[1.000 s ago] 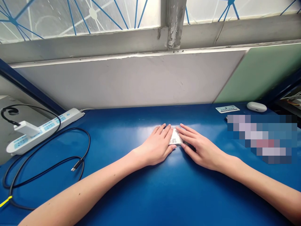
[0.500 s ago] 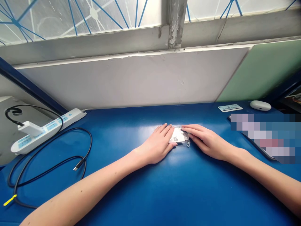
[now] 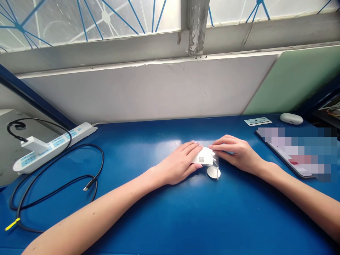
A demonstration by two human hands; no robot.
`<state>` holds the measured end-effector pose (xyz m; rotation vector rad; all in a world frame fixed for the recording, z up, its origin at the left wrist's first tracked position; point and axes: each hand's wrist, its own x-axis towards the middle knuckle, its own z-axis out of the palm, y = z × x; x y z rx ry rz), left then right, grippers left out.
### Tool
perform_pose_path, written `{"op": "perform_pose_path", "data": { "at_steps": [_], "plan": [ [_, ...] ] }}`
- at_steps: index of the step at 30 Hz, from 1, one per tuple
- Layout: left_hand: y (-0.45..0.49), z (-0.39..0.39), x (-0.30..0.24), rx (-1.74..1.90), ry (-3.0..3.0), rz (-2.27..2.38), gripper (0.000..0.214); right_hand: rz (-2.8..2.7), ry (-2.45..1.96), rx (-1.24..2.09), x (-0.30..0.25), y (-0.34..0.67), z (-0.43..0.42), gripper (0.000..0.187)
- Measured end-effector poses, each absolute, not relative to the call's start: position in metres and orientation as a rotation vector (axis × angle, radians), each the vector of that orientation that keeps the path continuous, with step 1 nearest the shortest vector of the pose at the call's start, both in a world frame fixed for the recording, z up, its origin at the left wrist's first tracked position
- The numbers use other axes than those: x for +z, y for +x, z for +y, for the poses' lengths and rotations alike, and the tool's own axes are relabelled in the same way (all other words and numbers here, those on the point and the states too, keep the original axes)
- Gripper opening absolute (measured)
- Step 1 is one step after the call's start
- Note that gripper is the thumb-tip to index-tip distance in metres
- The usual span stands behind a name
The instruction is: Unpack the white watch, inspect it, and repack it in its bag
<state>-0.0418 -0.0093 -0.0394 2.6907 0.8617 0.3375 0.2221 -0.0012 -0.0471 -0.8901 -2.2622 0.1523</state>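
Note:
A white card (image 3: 203, 157) with a small square code lies mid-table, with clear plastic (image 3: 215, 156) at its right end. My left hand (image 3: 180, 161) rests over the card's left part, fingers stretched along its far side and thumb at the near edge, holding it down. My right hand (image 3: 235, 152) is at the right end, thumb and fingertips drawn together on the plastic; exactly what they pinch is partly hidden. Just below the card's right corner is a white round disc (image 3: 213, 173) with a thin pale strand beside it.
A power strip (image 3: 57, 143) with a white charger (image 3: 34, 146) stands at the left, its black cable (image 3: 102, 159) looped on the blue table (image 3: 164, 219). On the right lie a printed card (image 3: 258, 121), a white earbud case (image 3: 291, 118) and a partly blurred dark-edged device (image 3: 284, 156).
The white disc now shows below the card's right corner. My right hand has risen a little, its fingers more bent. The card has shifted slightly right under my left hand.

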Motion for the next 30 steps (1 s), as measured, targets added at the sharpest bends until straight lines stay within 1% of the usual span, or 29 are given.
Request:
{"op": "perform_pose_path", "data": {
  "at_steps": [2,6,11,12,15,17,21,23,25,30],
  "plan": [
    [-0.041,-0.009,-0.041,0.362,2.661,0.943,0.059,-2.24,-0.854,0.187,-0.046,0.227,0.003,0.02],
    [-0.04,-0.008,-0.043,0.38,2.555,1.153,0.077,-2.12,-0.873,0.311,-0.043,0.234,0.007,0.017],
    [-0.04,-0.007,-0.047,0.414,2.525,1.195,0.074,-1.805,-0.955,0.585,-0.036,0.236,0.008,0.004],
    [-0.041,-0.007,-0.047,0.426,2.531,1.186,0.075,-1.725,-0.986,0.627,-0.035,0.236,0.009,0.004],
    [-0.041,-0.006,-0.048,0.467,2.541,1.165,0.08,-1.492,-1.073,0.733,-0.033,0.237,0.011,0.01],
    [-0.042,-0.007,-0.048,0.5,2.539,1.144,0.088,-1.399,-1.099,0.835,-0.033,0.236,0.011,0.014],
    [-0.043,-0.008,-0.047,0.583,2.593,1.014,0.116,-1.364,-1.2,1.028,-0.037,0.228,0.007,0.022],
    [-0.043,-0.008,-0.047,0.651,2.634,0.932,0.125,-1.361,-1.242,1.097,-0.039,0.222,0.004,0.026],
    [-0.044,-0.008,-0.047,0.711,2.656,0.872,0.126,-1.355,-1.258,1.153,-0.04,0.216,0.0,0.03],
    [-0.043,-0.007,-0.047,0.759,2.637,0.811,0.12,-1.35,-1.304,1.2,-0.038,0.207,-0.009,0.035]
  ]
}}
